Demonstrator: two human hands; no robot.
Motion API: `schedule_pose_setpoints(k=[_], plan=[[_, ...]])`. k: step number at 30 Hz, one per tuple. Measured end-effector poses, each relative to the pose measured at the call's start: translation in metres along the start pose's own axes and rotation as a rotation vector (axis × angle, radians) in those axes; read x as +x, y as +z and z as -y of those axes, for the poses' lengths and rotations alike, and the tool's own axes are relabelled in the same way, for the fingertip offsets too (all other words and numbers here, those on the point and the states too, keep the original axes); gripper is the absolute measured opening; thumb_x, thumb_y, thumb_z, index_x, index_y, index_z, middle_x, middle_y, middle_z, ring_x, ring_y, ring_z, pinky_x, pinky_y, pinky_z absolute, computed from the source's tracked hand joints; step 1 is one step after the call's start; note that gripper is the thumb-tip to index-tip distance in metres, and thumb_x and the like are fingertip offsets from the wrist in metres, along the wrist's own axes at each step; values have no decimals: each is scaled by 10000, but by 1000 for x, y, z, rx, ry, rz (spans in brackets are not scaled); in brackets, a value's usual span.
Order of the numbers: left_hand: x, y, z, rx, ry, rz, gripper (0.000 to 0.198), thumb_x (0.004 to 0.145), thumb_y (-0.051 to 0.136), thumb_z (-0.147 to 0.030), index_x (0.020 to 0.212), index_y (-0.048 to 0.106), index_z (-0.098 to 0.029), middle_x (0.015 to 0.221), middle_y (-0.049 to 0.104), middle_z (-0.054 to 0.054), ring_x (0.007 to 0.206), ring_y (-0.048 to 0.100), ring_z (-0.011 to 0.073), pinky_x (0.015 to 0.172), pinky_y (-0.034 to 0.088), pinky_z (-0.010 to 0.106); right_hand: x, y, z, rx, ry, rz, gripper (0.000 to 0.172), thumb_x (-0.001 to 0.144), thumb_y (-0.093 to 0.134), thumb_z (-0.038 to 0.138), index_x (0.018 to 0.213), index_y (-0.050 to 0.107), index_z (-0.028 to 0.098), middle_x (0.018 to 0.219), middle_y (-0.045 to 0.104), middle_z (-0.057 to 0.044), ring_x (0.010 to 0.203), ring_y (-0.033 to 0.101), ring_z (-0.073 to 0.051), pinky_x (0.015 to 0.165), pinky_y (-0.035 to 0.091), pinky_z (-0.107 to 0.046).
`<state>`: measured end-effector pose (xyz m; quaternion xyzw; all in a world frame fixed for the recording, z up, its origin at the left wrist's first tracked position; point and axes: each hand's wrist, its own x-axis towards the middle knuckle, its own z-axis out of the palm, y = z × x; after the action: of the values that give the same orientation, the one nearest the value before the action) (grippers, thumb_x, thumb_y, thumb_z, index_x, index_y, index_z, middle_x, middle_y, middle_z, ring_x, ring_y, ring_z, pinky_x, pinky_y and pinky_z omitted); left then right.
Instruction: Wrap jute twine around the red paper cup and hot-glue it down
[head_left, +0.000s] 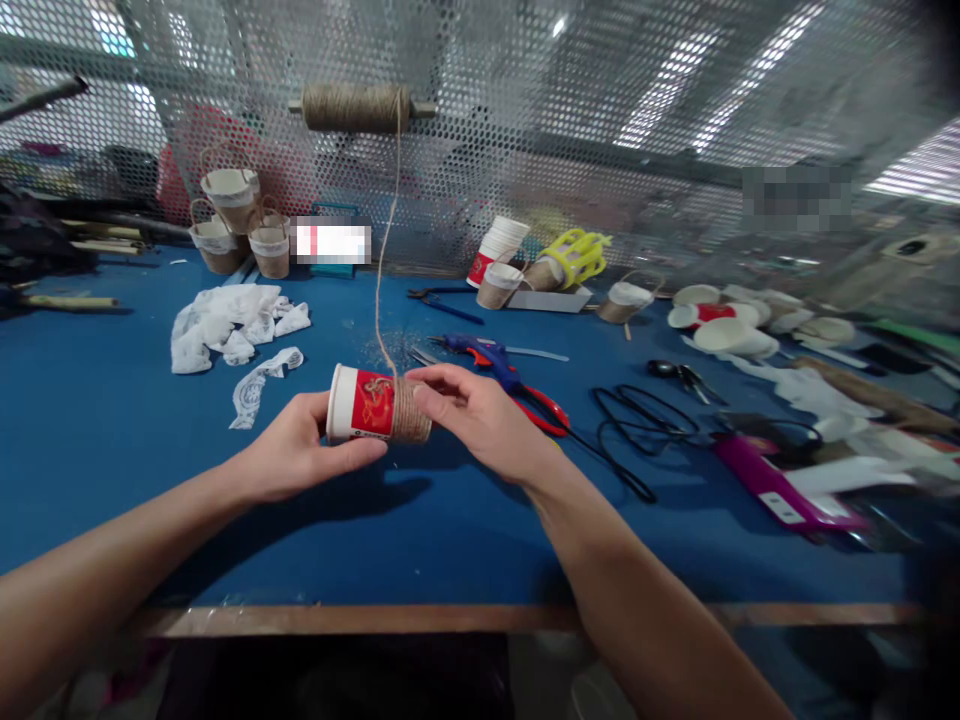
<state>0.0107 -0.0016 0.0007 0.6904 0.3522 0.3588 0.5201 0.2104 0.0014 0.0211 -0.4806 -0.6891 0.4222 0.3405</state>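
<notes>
Centrally, the left hand (294, 450) grips a sideways paper cup (373, 402) above the desk (97, 400); the right hand (484, 415) grasps its wrapped end (409, 415), twine (381, 265) leading to a spool (352, 108).

From where I stand, the paper cup (373, 402) shows white at its rim end and a red printed panel with a yellowish figure; the twine (409, 416) around it is light brown, laid in close parallel bands. The spool (352, 108) matches that brown. Tabletop (112, 400): solid blue. Lace strip (253, 388): white, openwork pattern. Glue gun (491, 354): blue body, red trigger. Cable (628, 476): black. Lattice piece (577, 258): bright yellow. Case (750, 468): magenta, white label. Wall screen (525, 150): grey, patterned with small holes.
</notes>
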Motion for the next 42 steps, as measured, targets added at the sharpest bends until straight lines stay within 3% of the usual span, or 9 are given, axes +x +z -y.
schedule_pose_setpoints(k=[5, 8, 13, 21, 30, 42], plan=[[5, -1, 3, -356, -213, -70, 278, 629, 732, -219, 878, 669, -112, 763, 706, 45, 636, 604, 115, 660, 490, 228, 2, 9, -5, -158, -148, -87, 372, 810, 530, 414, 1068, 531, 146, 1061, 592, -116, 923, 578, -192, 793, 479, -357], [7, -1, 5, -471, -247, -62, 274, 622, 747, -196, 877, 676, -124, 798, 716, 39, 694, 622, 114, 736, 485, 230, 2, 10, -6, -239, -262, -95, 345, 817, 527, 397, 1051, 536, 144, 1037, 584, -114, 921, 570, -189, 793, 478, -349], [5, 3, 5, -493, -250, -85, 254, 617, 751, -190, 853, 680, -131, 790, 718, 23, 665, 612, 95, 701, 476, 197, 1, 7, -9, -347, -405, -106, 314, 824, 523, 381, 1043, 534, 157, 1035, 586, -114, 977, 548, -210, 843, 446, -383], [9, 9, 8, -415, -232, -159, 289, 583, 752, -194, 849, 676, -108, 770, 716, 38, 638, 618, 120, 669, 487, 226, 5, 9, -18, -344, -426, -124, 289, 820, 533, 349, 1043, 523, 164, 1014, 582, -103, 934, 560, -190, 786, 482, -347], [13, 7, 11, -438, -154, -153, 284, 577, 744, -157, 850, 684, -104, 770, 721, 44, 660, 637, 121, 703, 498, 227, 7, 11, -18, -341, -444, -151, 275, 824, 525, 347, 1032, 519, 167, 1002, 576, -103, 921, 552, -192, 771, 482, -347], [10, 6, 12, -395, -184, -188, 276, 573, 737, -186, 829, 693, -94, 731, 710, 54, 622, 621, 127, 680, 501, 245, 4, 17, -15, -329, -419, -145, 261, 820, 524, 325, 1036, 509, 180, 996, 558, -95, 916, 547, -197, 773, 476, -364]])
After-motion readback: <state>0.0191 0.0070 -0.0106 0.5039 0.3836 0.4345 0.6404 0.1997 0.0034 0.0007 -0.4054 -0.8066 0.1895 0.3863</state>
